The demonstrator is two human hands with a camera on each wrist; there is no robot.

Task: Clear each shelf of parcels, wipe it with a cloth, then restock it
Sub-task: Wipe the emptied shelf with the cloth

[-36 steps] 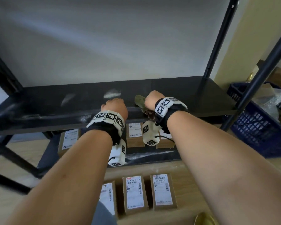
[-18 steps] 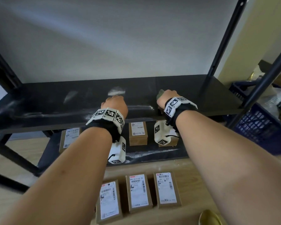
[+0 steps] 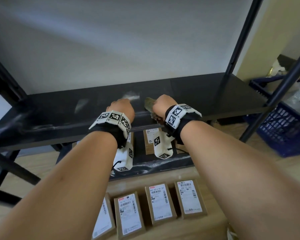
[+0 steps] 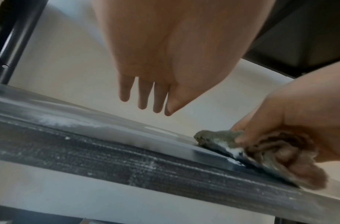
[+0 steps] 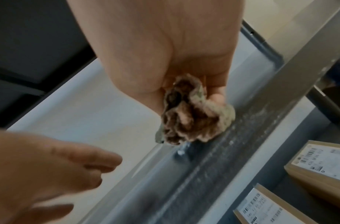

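A black shelf streaked with white dust spans the head view, bare of parcels. My right hand grips a bunched brown-green cloth against the shelf's front edge; the right wrist view shows the cloth crumpled in my curled fingers, and the left wrist view shows the cloth on the dusty edge. My left hand hovers just left of it above the shelf, fingers straight and holding nothing. Several brown labelled parcels lie on the floor below.
More parcels sit on the lower shelf. Black uprights stand at the right, with a blue crate beyond them. A grey wall backs the shelf. Wooden floor lies under the unit.
My right hand with the cloth slid right along the shelf's front edge, then back left toward the left hand. The left hand barely moved.
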